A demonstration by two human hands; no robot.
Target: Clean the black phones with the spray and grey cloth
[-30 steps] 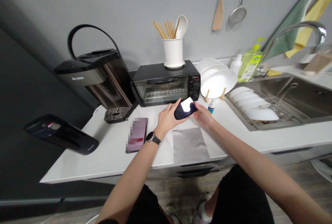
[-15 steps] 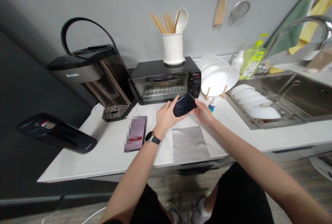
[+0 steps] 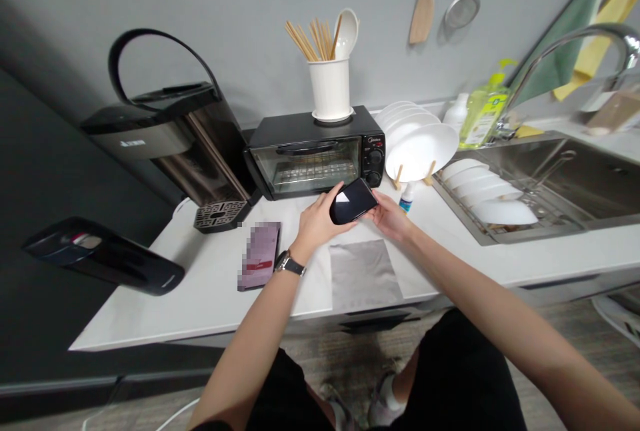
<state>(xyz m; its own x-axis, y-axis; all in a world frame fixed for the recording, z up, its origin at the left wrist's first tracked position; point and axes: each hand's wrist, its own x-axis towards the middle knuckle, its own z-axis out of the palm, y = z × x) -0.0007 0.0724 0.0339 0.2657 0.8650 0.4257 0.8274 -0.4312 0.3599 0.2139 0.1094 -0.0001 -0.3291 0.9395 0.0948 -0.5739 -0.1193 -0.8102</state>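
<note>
A dark smartphone (image 3: 354, 202) is held above the counter, its black glossy screen turned up and showing a pale reflection. My left hand (image 3: 320, 221), with a watch on the wrist, is closed round its left side. At the phone's right end, my right hand (image 3: 389, 215) grips the edge with thumb and fingers; some fingertips are hidden beneath. Below the hands a grey cloth (image 3: 365, 274) lies flat near the counter's front edge. Just past my right hand stands a small white bottle with a blue label (image 3: 407, 198).
Behind the phone sits a black toaster oven (image 3: 313, 126) bearing a white utensil holder (image 3: 331, 90). Left are a water dispenser (image 3: 200, 151), a dark upright device (image 3: 105, 254) and a partly pixelated flat item (image 3: 260, 254). Plates (image 3: 421, 151) and a sink (image 3: 575, 198) with bowls are right.
The phone is tilted slightly differently, and a bright reflection now shows on its screen. Both hands keep their hold. The whole view has shifted a little.
</note>
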